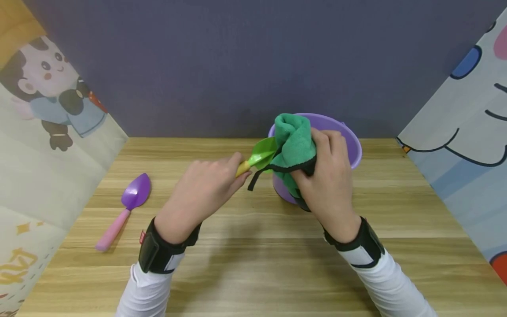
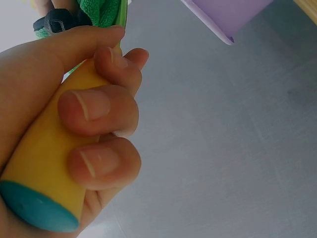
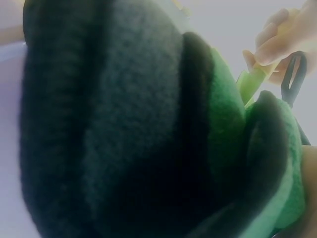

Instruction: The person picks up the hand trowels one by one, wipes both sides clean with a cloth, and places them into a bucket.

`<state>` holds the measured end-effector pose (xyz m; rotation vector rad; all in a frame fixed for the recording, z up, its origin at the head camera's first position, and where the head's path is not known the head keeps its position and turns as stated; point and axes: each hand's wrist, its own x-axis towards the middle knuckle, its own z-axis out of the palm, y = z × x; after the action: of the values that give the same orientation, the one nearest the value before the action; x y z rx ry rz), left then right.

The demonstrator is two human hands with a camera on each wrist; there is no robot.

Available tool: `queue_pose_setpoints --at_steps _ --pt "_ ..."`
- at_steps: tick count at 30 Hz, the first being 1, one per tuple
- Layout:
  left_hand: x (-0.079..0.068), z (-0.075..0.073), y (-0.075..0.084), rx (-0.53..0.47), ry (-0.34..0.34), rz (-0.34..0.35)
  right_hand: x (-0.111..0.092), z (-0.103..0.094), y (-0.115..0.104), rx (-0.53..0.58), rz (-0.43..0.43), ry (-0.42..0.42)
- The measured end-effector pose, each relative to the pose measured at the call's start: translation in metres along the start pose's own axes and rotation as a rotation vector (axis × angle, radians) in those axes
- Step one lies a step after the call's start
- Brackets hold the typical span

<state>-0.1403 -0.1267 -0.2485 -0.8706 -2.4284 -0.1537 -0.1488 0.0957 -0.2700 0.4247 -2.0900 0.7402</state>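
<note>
My left hand (image 1: 206, 182) grips the yellow handle (image 2: 49, 134) of a green-bladed toy trowel (image 1: 262, 152); in the left wrist view the fingers curl round it, and its teal end shows at the bottom. A bunched green cloth (image 1: 295, 138) with black edging and a black loop is held in my right hand (image 1: 330, 180). The cloth meets the trowel's blade and covers part of it. Both are raised in front of a purple bucket (image 1: 354, 149), overlapping its left side in the head view. Dark folds of the cloth fill most of the right wrist view.
A purple trowel (image 1: 136, 191) with a pink handle lies on the left of the wooden table (image 1: 253, 273). Behind the table stands a dark grey-blue panel (image 1: 222, 66). Printed cartoon sheets (image 1: 59, 101) flank it on both sides.
</note>
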Motion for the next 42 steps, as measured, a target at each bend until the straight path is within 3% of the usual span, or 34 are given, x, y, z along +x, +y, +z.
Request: queue_pose_setpoints --at_steps 42 --pt "0.0003 -0.0015 0.0020 -0.016 -0.010 -0.017 0.0002 -0.0025 0.0021 -0.013 0.007 -0.012"
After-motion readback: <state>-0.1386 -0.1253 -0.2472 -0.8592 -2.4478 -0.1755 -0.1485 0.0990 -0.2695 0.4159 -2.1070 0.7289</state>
